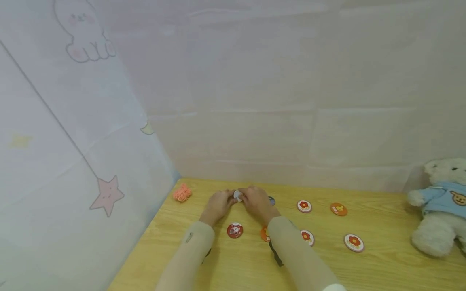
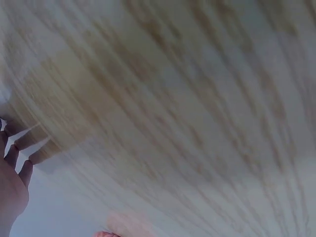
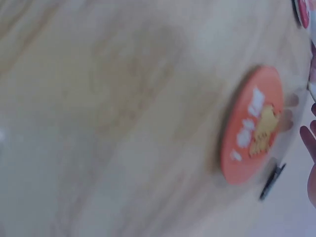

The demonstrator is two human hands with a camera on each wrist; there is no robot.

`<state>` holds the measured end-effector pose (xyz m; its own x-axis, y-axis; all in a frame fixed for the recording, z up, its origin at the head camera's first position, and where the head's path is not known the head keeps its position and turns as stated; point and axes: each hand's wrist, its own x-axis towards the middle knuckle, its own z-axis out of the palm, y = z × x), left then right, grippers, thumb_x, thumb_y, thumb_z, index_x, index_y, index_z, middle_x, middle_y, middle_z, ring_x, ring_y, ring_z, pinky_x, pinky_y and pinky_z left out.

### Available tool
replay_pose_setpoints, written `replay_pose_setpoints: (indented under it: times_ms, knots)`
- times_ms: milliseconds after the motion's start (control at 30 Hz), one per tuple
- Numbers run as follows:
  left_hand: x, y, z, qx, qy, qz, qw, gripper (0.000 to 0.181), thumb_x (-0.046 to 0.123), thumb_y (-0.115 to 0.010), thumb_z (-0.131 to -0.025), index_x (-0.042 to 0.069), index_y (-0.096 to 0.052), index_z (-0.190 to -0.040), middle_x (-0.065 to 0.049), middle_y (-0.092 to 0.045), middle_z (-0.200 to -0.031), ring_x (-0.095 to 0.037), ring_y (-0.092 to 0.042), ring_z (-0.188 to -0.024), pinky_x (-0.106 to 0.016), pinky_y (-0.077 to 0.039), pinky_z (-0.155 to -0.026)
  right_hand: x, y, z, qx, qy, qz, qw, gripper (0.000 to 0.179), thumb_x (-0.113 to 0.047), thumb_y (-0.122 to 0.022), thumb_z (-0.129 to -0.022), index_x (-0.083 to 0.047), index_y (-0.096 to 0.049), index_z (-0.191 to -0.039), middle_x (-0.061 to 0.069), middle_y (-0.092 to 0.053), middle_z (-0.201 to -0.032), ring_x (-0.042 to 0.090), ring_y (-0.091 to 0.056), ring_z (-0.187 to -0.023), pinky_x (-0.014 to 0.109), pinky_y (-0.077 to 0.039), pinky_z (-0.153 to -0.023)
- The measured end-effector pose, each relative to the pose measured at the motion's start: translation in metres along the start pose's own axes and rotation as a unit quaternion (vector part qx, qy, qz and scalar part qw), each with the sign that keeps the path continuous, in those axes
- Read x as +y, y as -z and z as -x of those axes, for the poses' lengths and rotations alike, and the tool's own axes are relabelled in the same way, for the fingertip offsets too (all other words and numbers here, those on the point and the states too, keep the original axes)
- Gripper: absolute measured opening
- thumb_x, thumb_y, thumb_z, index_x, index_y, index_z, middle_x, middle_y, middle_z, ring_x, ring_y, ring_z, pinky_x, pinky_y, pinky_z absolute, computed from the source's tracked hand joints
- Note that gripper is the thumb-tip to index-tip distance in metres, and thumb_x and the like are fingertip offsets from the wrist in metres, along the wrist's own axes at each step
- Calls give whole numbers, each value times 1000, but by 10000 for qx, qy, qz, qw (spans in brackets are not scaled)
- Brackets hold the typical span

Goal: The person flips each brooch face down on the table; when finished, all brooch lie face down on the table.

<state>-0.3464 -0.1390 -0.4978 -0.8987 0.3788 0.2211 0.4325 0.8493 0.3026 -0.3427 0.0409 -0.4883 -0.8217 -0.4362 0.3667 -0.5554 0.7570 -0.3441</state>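
Note:
A small whitish round disc (image 1: pixel 237 195) is between my two hands, close over the far part of the wooden table (image 1: pixel 218 258). My left hand (image 1: pixel 217 205) pinches its left edge. From the other side my right hand (image 1: pixel 257 202) grips it, thumb and fingers over its right edge. Just beyond the right hand lies a dark round disc (image 1: pixel 272 200), partly covered. Nearer me is a red disc with a white picture (image 1: pixel 235 230). An orange disc (image 3: pixel 253 128) with a yellow animal shows whole in the right wrist view; in the head view my right sleeve overlaps it.
Flower-printed round discs (image 1: pixel 304 206) and another orange disc (image 1: pixel 339 209) lie to the right. A coral-pink bundle of cord (image 1: pixel 182 193) sits at the far left corner. At the right edge sits a plush bear (image 1: pixel 444 206) in blue. Pale cloth walls (image 1: pixel 255 121) border the table.

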Motion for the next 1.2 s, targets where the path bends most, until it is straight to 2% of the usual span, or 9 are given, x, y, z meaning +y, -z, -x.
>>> replay_pose_setpoints:
  times_ms: [133, 200, 333, 500, 700, 833, 900, 1200]
  knots:
    - [0, 0, 3, -39, 148, -1, 9999, 48, 34, -61, -95, 7, -58, -135, -16, -53, -139, -38, -56, -120, -49, -48, -98, 0, 3, -2, -234, 180, -110, 9995, 28, -20, -65, -95, -10, -69, -121, 6, -71, -110, 24, -64, -102, 42, -54, -89]
    - [0, 0, 4, -41, 181, 5, 9998, 53, 33, -61, -95, 6, -52, -139, -15, -47, -144, -37, -51, -125, -48, -45, -102, 0, 3, -2, -279, 233, -154, 9992, 27, -19, -65, -95, -10, -69, -120, 6, -71, -111, 25, -64, -104, 42, -53, -90]
    - [2, 0, 5, -60, 125, -14, 9999, 54, 32, -61, -96, 5, -50, -141, -14, -47, -145, -34, -48, -129, -50, -39, -107, 0, 3, -4, -357, 175, -13, 9992, 28, -17, -64, -95, -8, -68, -122, 10, -69, -116, 30, -62, -110, 45, -52, -94]
    - [5, 2, 3, -234, -107, -217, 9994, 50, 30, -56, -99, 5, -49, -142, -15, -46, -145, -37, -43, -133, -59, -30, -110, 5, 2, -3, -497, -120, 397, 9979, 34, -26, -65, -94, -8, -66, -123, 14, -65, -122, 34, -58, -118, 47, -49, -97]
    - [8, 3, 3, -364, -241, -237, 9988, 48, 27, -54, -99, 5, -50, -141, -17, -46, -144, -41, -42, -132, -57, -36, -107, 14, -4, 1, -450, -129, 394, 9981, 34, -31, -64, -94, -7, -68, -119, 18, -65, -119, 35, -62, -110, 46, -55, -88]
    - [7, 5, 3, -495, -268, -349, 9978, 46, 28, -53, -100, 6, -51, -141, -17, -44, -146, -40, -39, -135, -54, -35, -108, 15, -3, 0, -536, -102, 225, 9983, 37, -30, -63, -94, -4, -68, -119, 19, -61, -127, 40, -54, -121, 49, -51, -93]
    - [6, 6, 3, -545, -288, -397, 9973, 45, 29, -52, -101, 7, -52, -140, -16, -43, -147, -40, -38, -135, -54, -35, -109, 15, -3, -1, -604, -93, 136, 9980, 38, -29, -63, -94, -3, -67, -120, 19, -56, -135, 43, -44, -130, 53, -46, -99]
    - [6, 8, 0, -803, -217, -421, 9956, 45, 32, -50, -102, 9, -51, -141, -14, -39, -150, -38, -34, -139, -52, -32, -111, 17, 1, 0, -899, -13, 267, 9956, 43, -31, -60, -97, 0, -62, -127, 15, -56, -136, 40, -45, -130, 51, -43, -104]
